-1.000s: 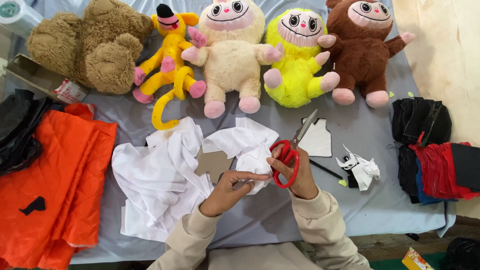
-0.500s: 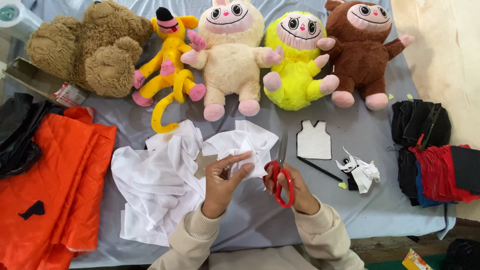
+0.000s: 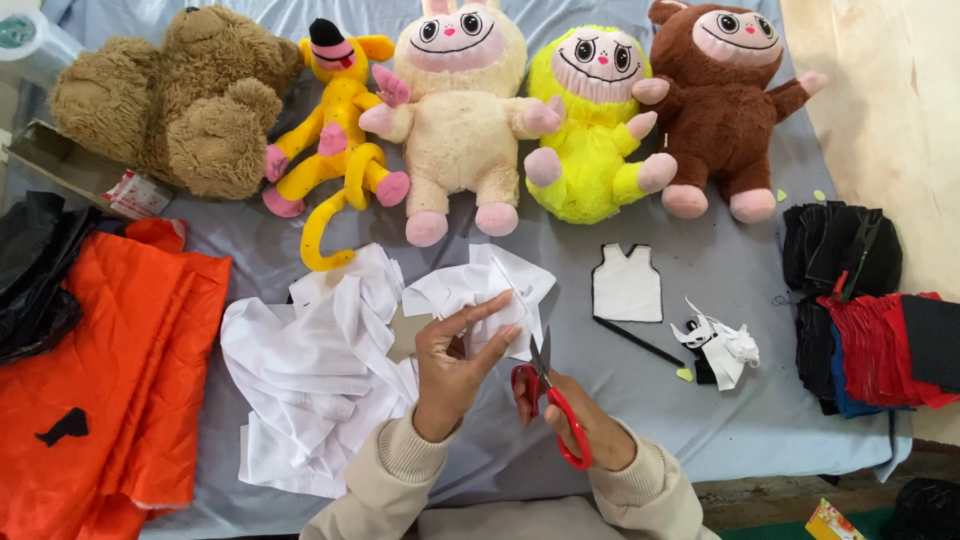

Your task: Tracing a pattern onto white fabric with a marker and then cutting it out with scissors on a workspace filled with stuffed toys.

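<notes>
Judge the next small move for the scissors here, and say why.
Probably close the blades a little along the white cloth. The right hand holds the red scissors with blades up at the cloth's lower edge, while the left hand pinches that piece steady, so the cut looks ready.

Red glossy plastic-handled scissors with dull metal blades (image 3: 553, 405) are lying in the right hand (image 3: 585, 425); crumpled matt white cloth (image 3: 330, 370) is covering the smooth grey fabric table cover (image 3: 720, 290); shaggy brown plush bear (image 3: 180, 95) is looking rough.
</notes>
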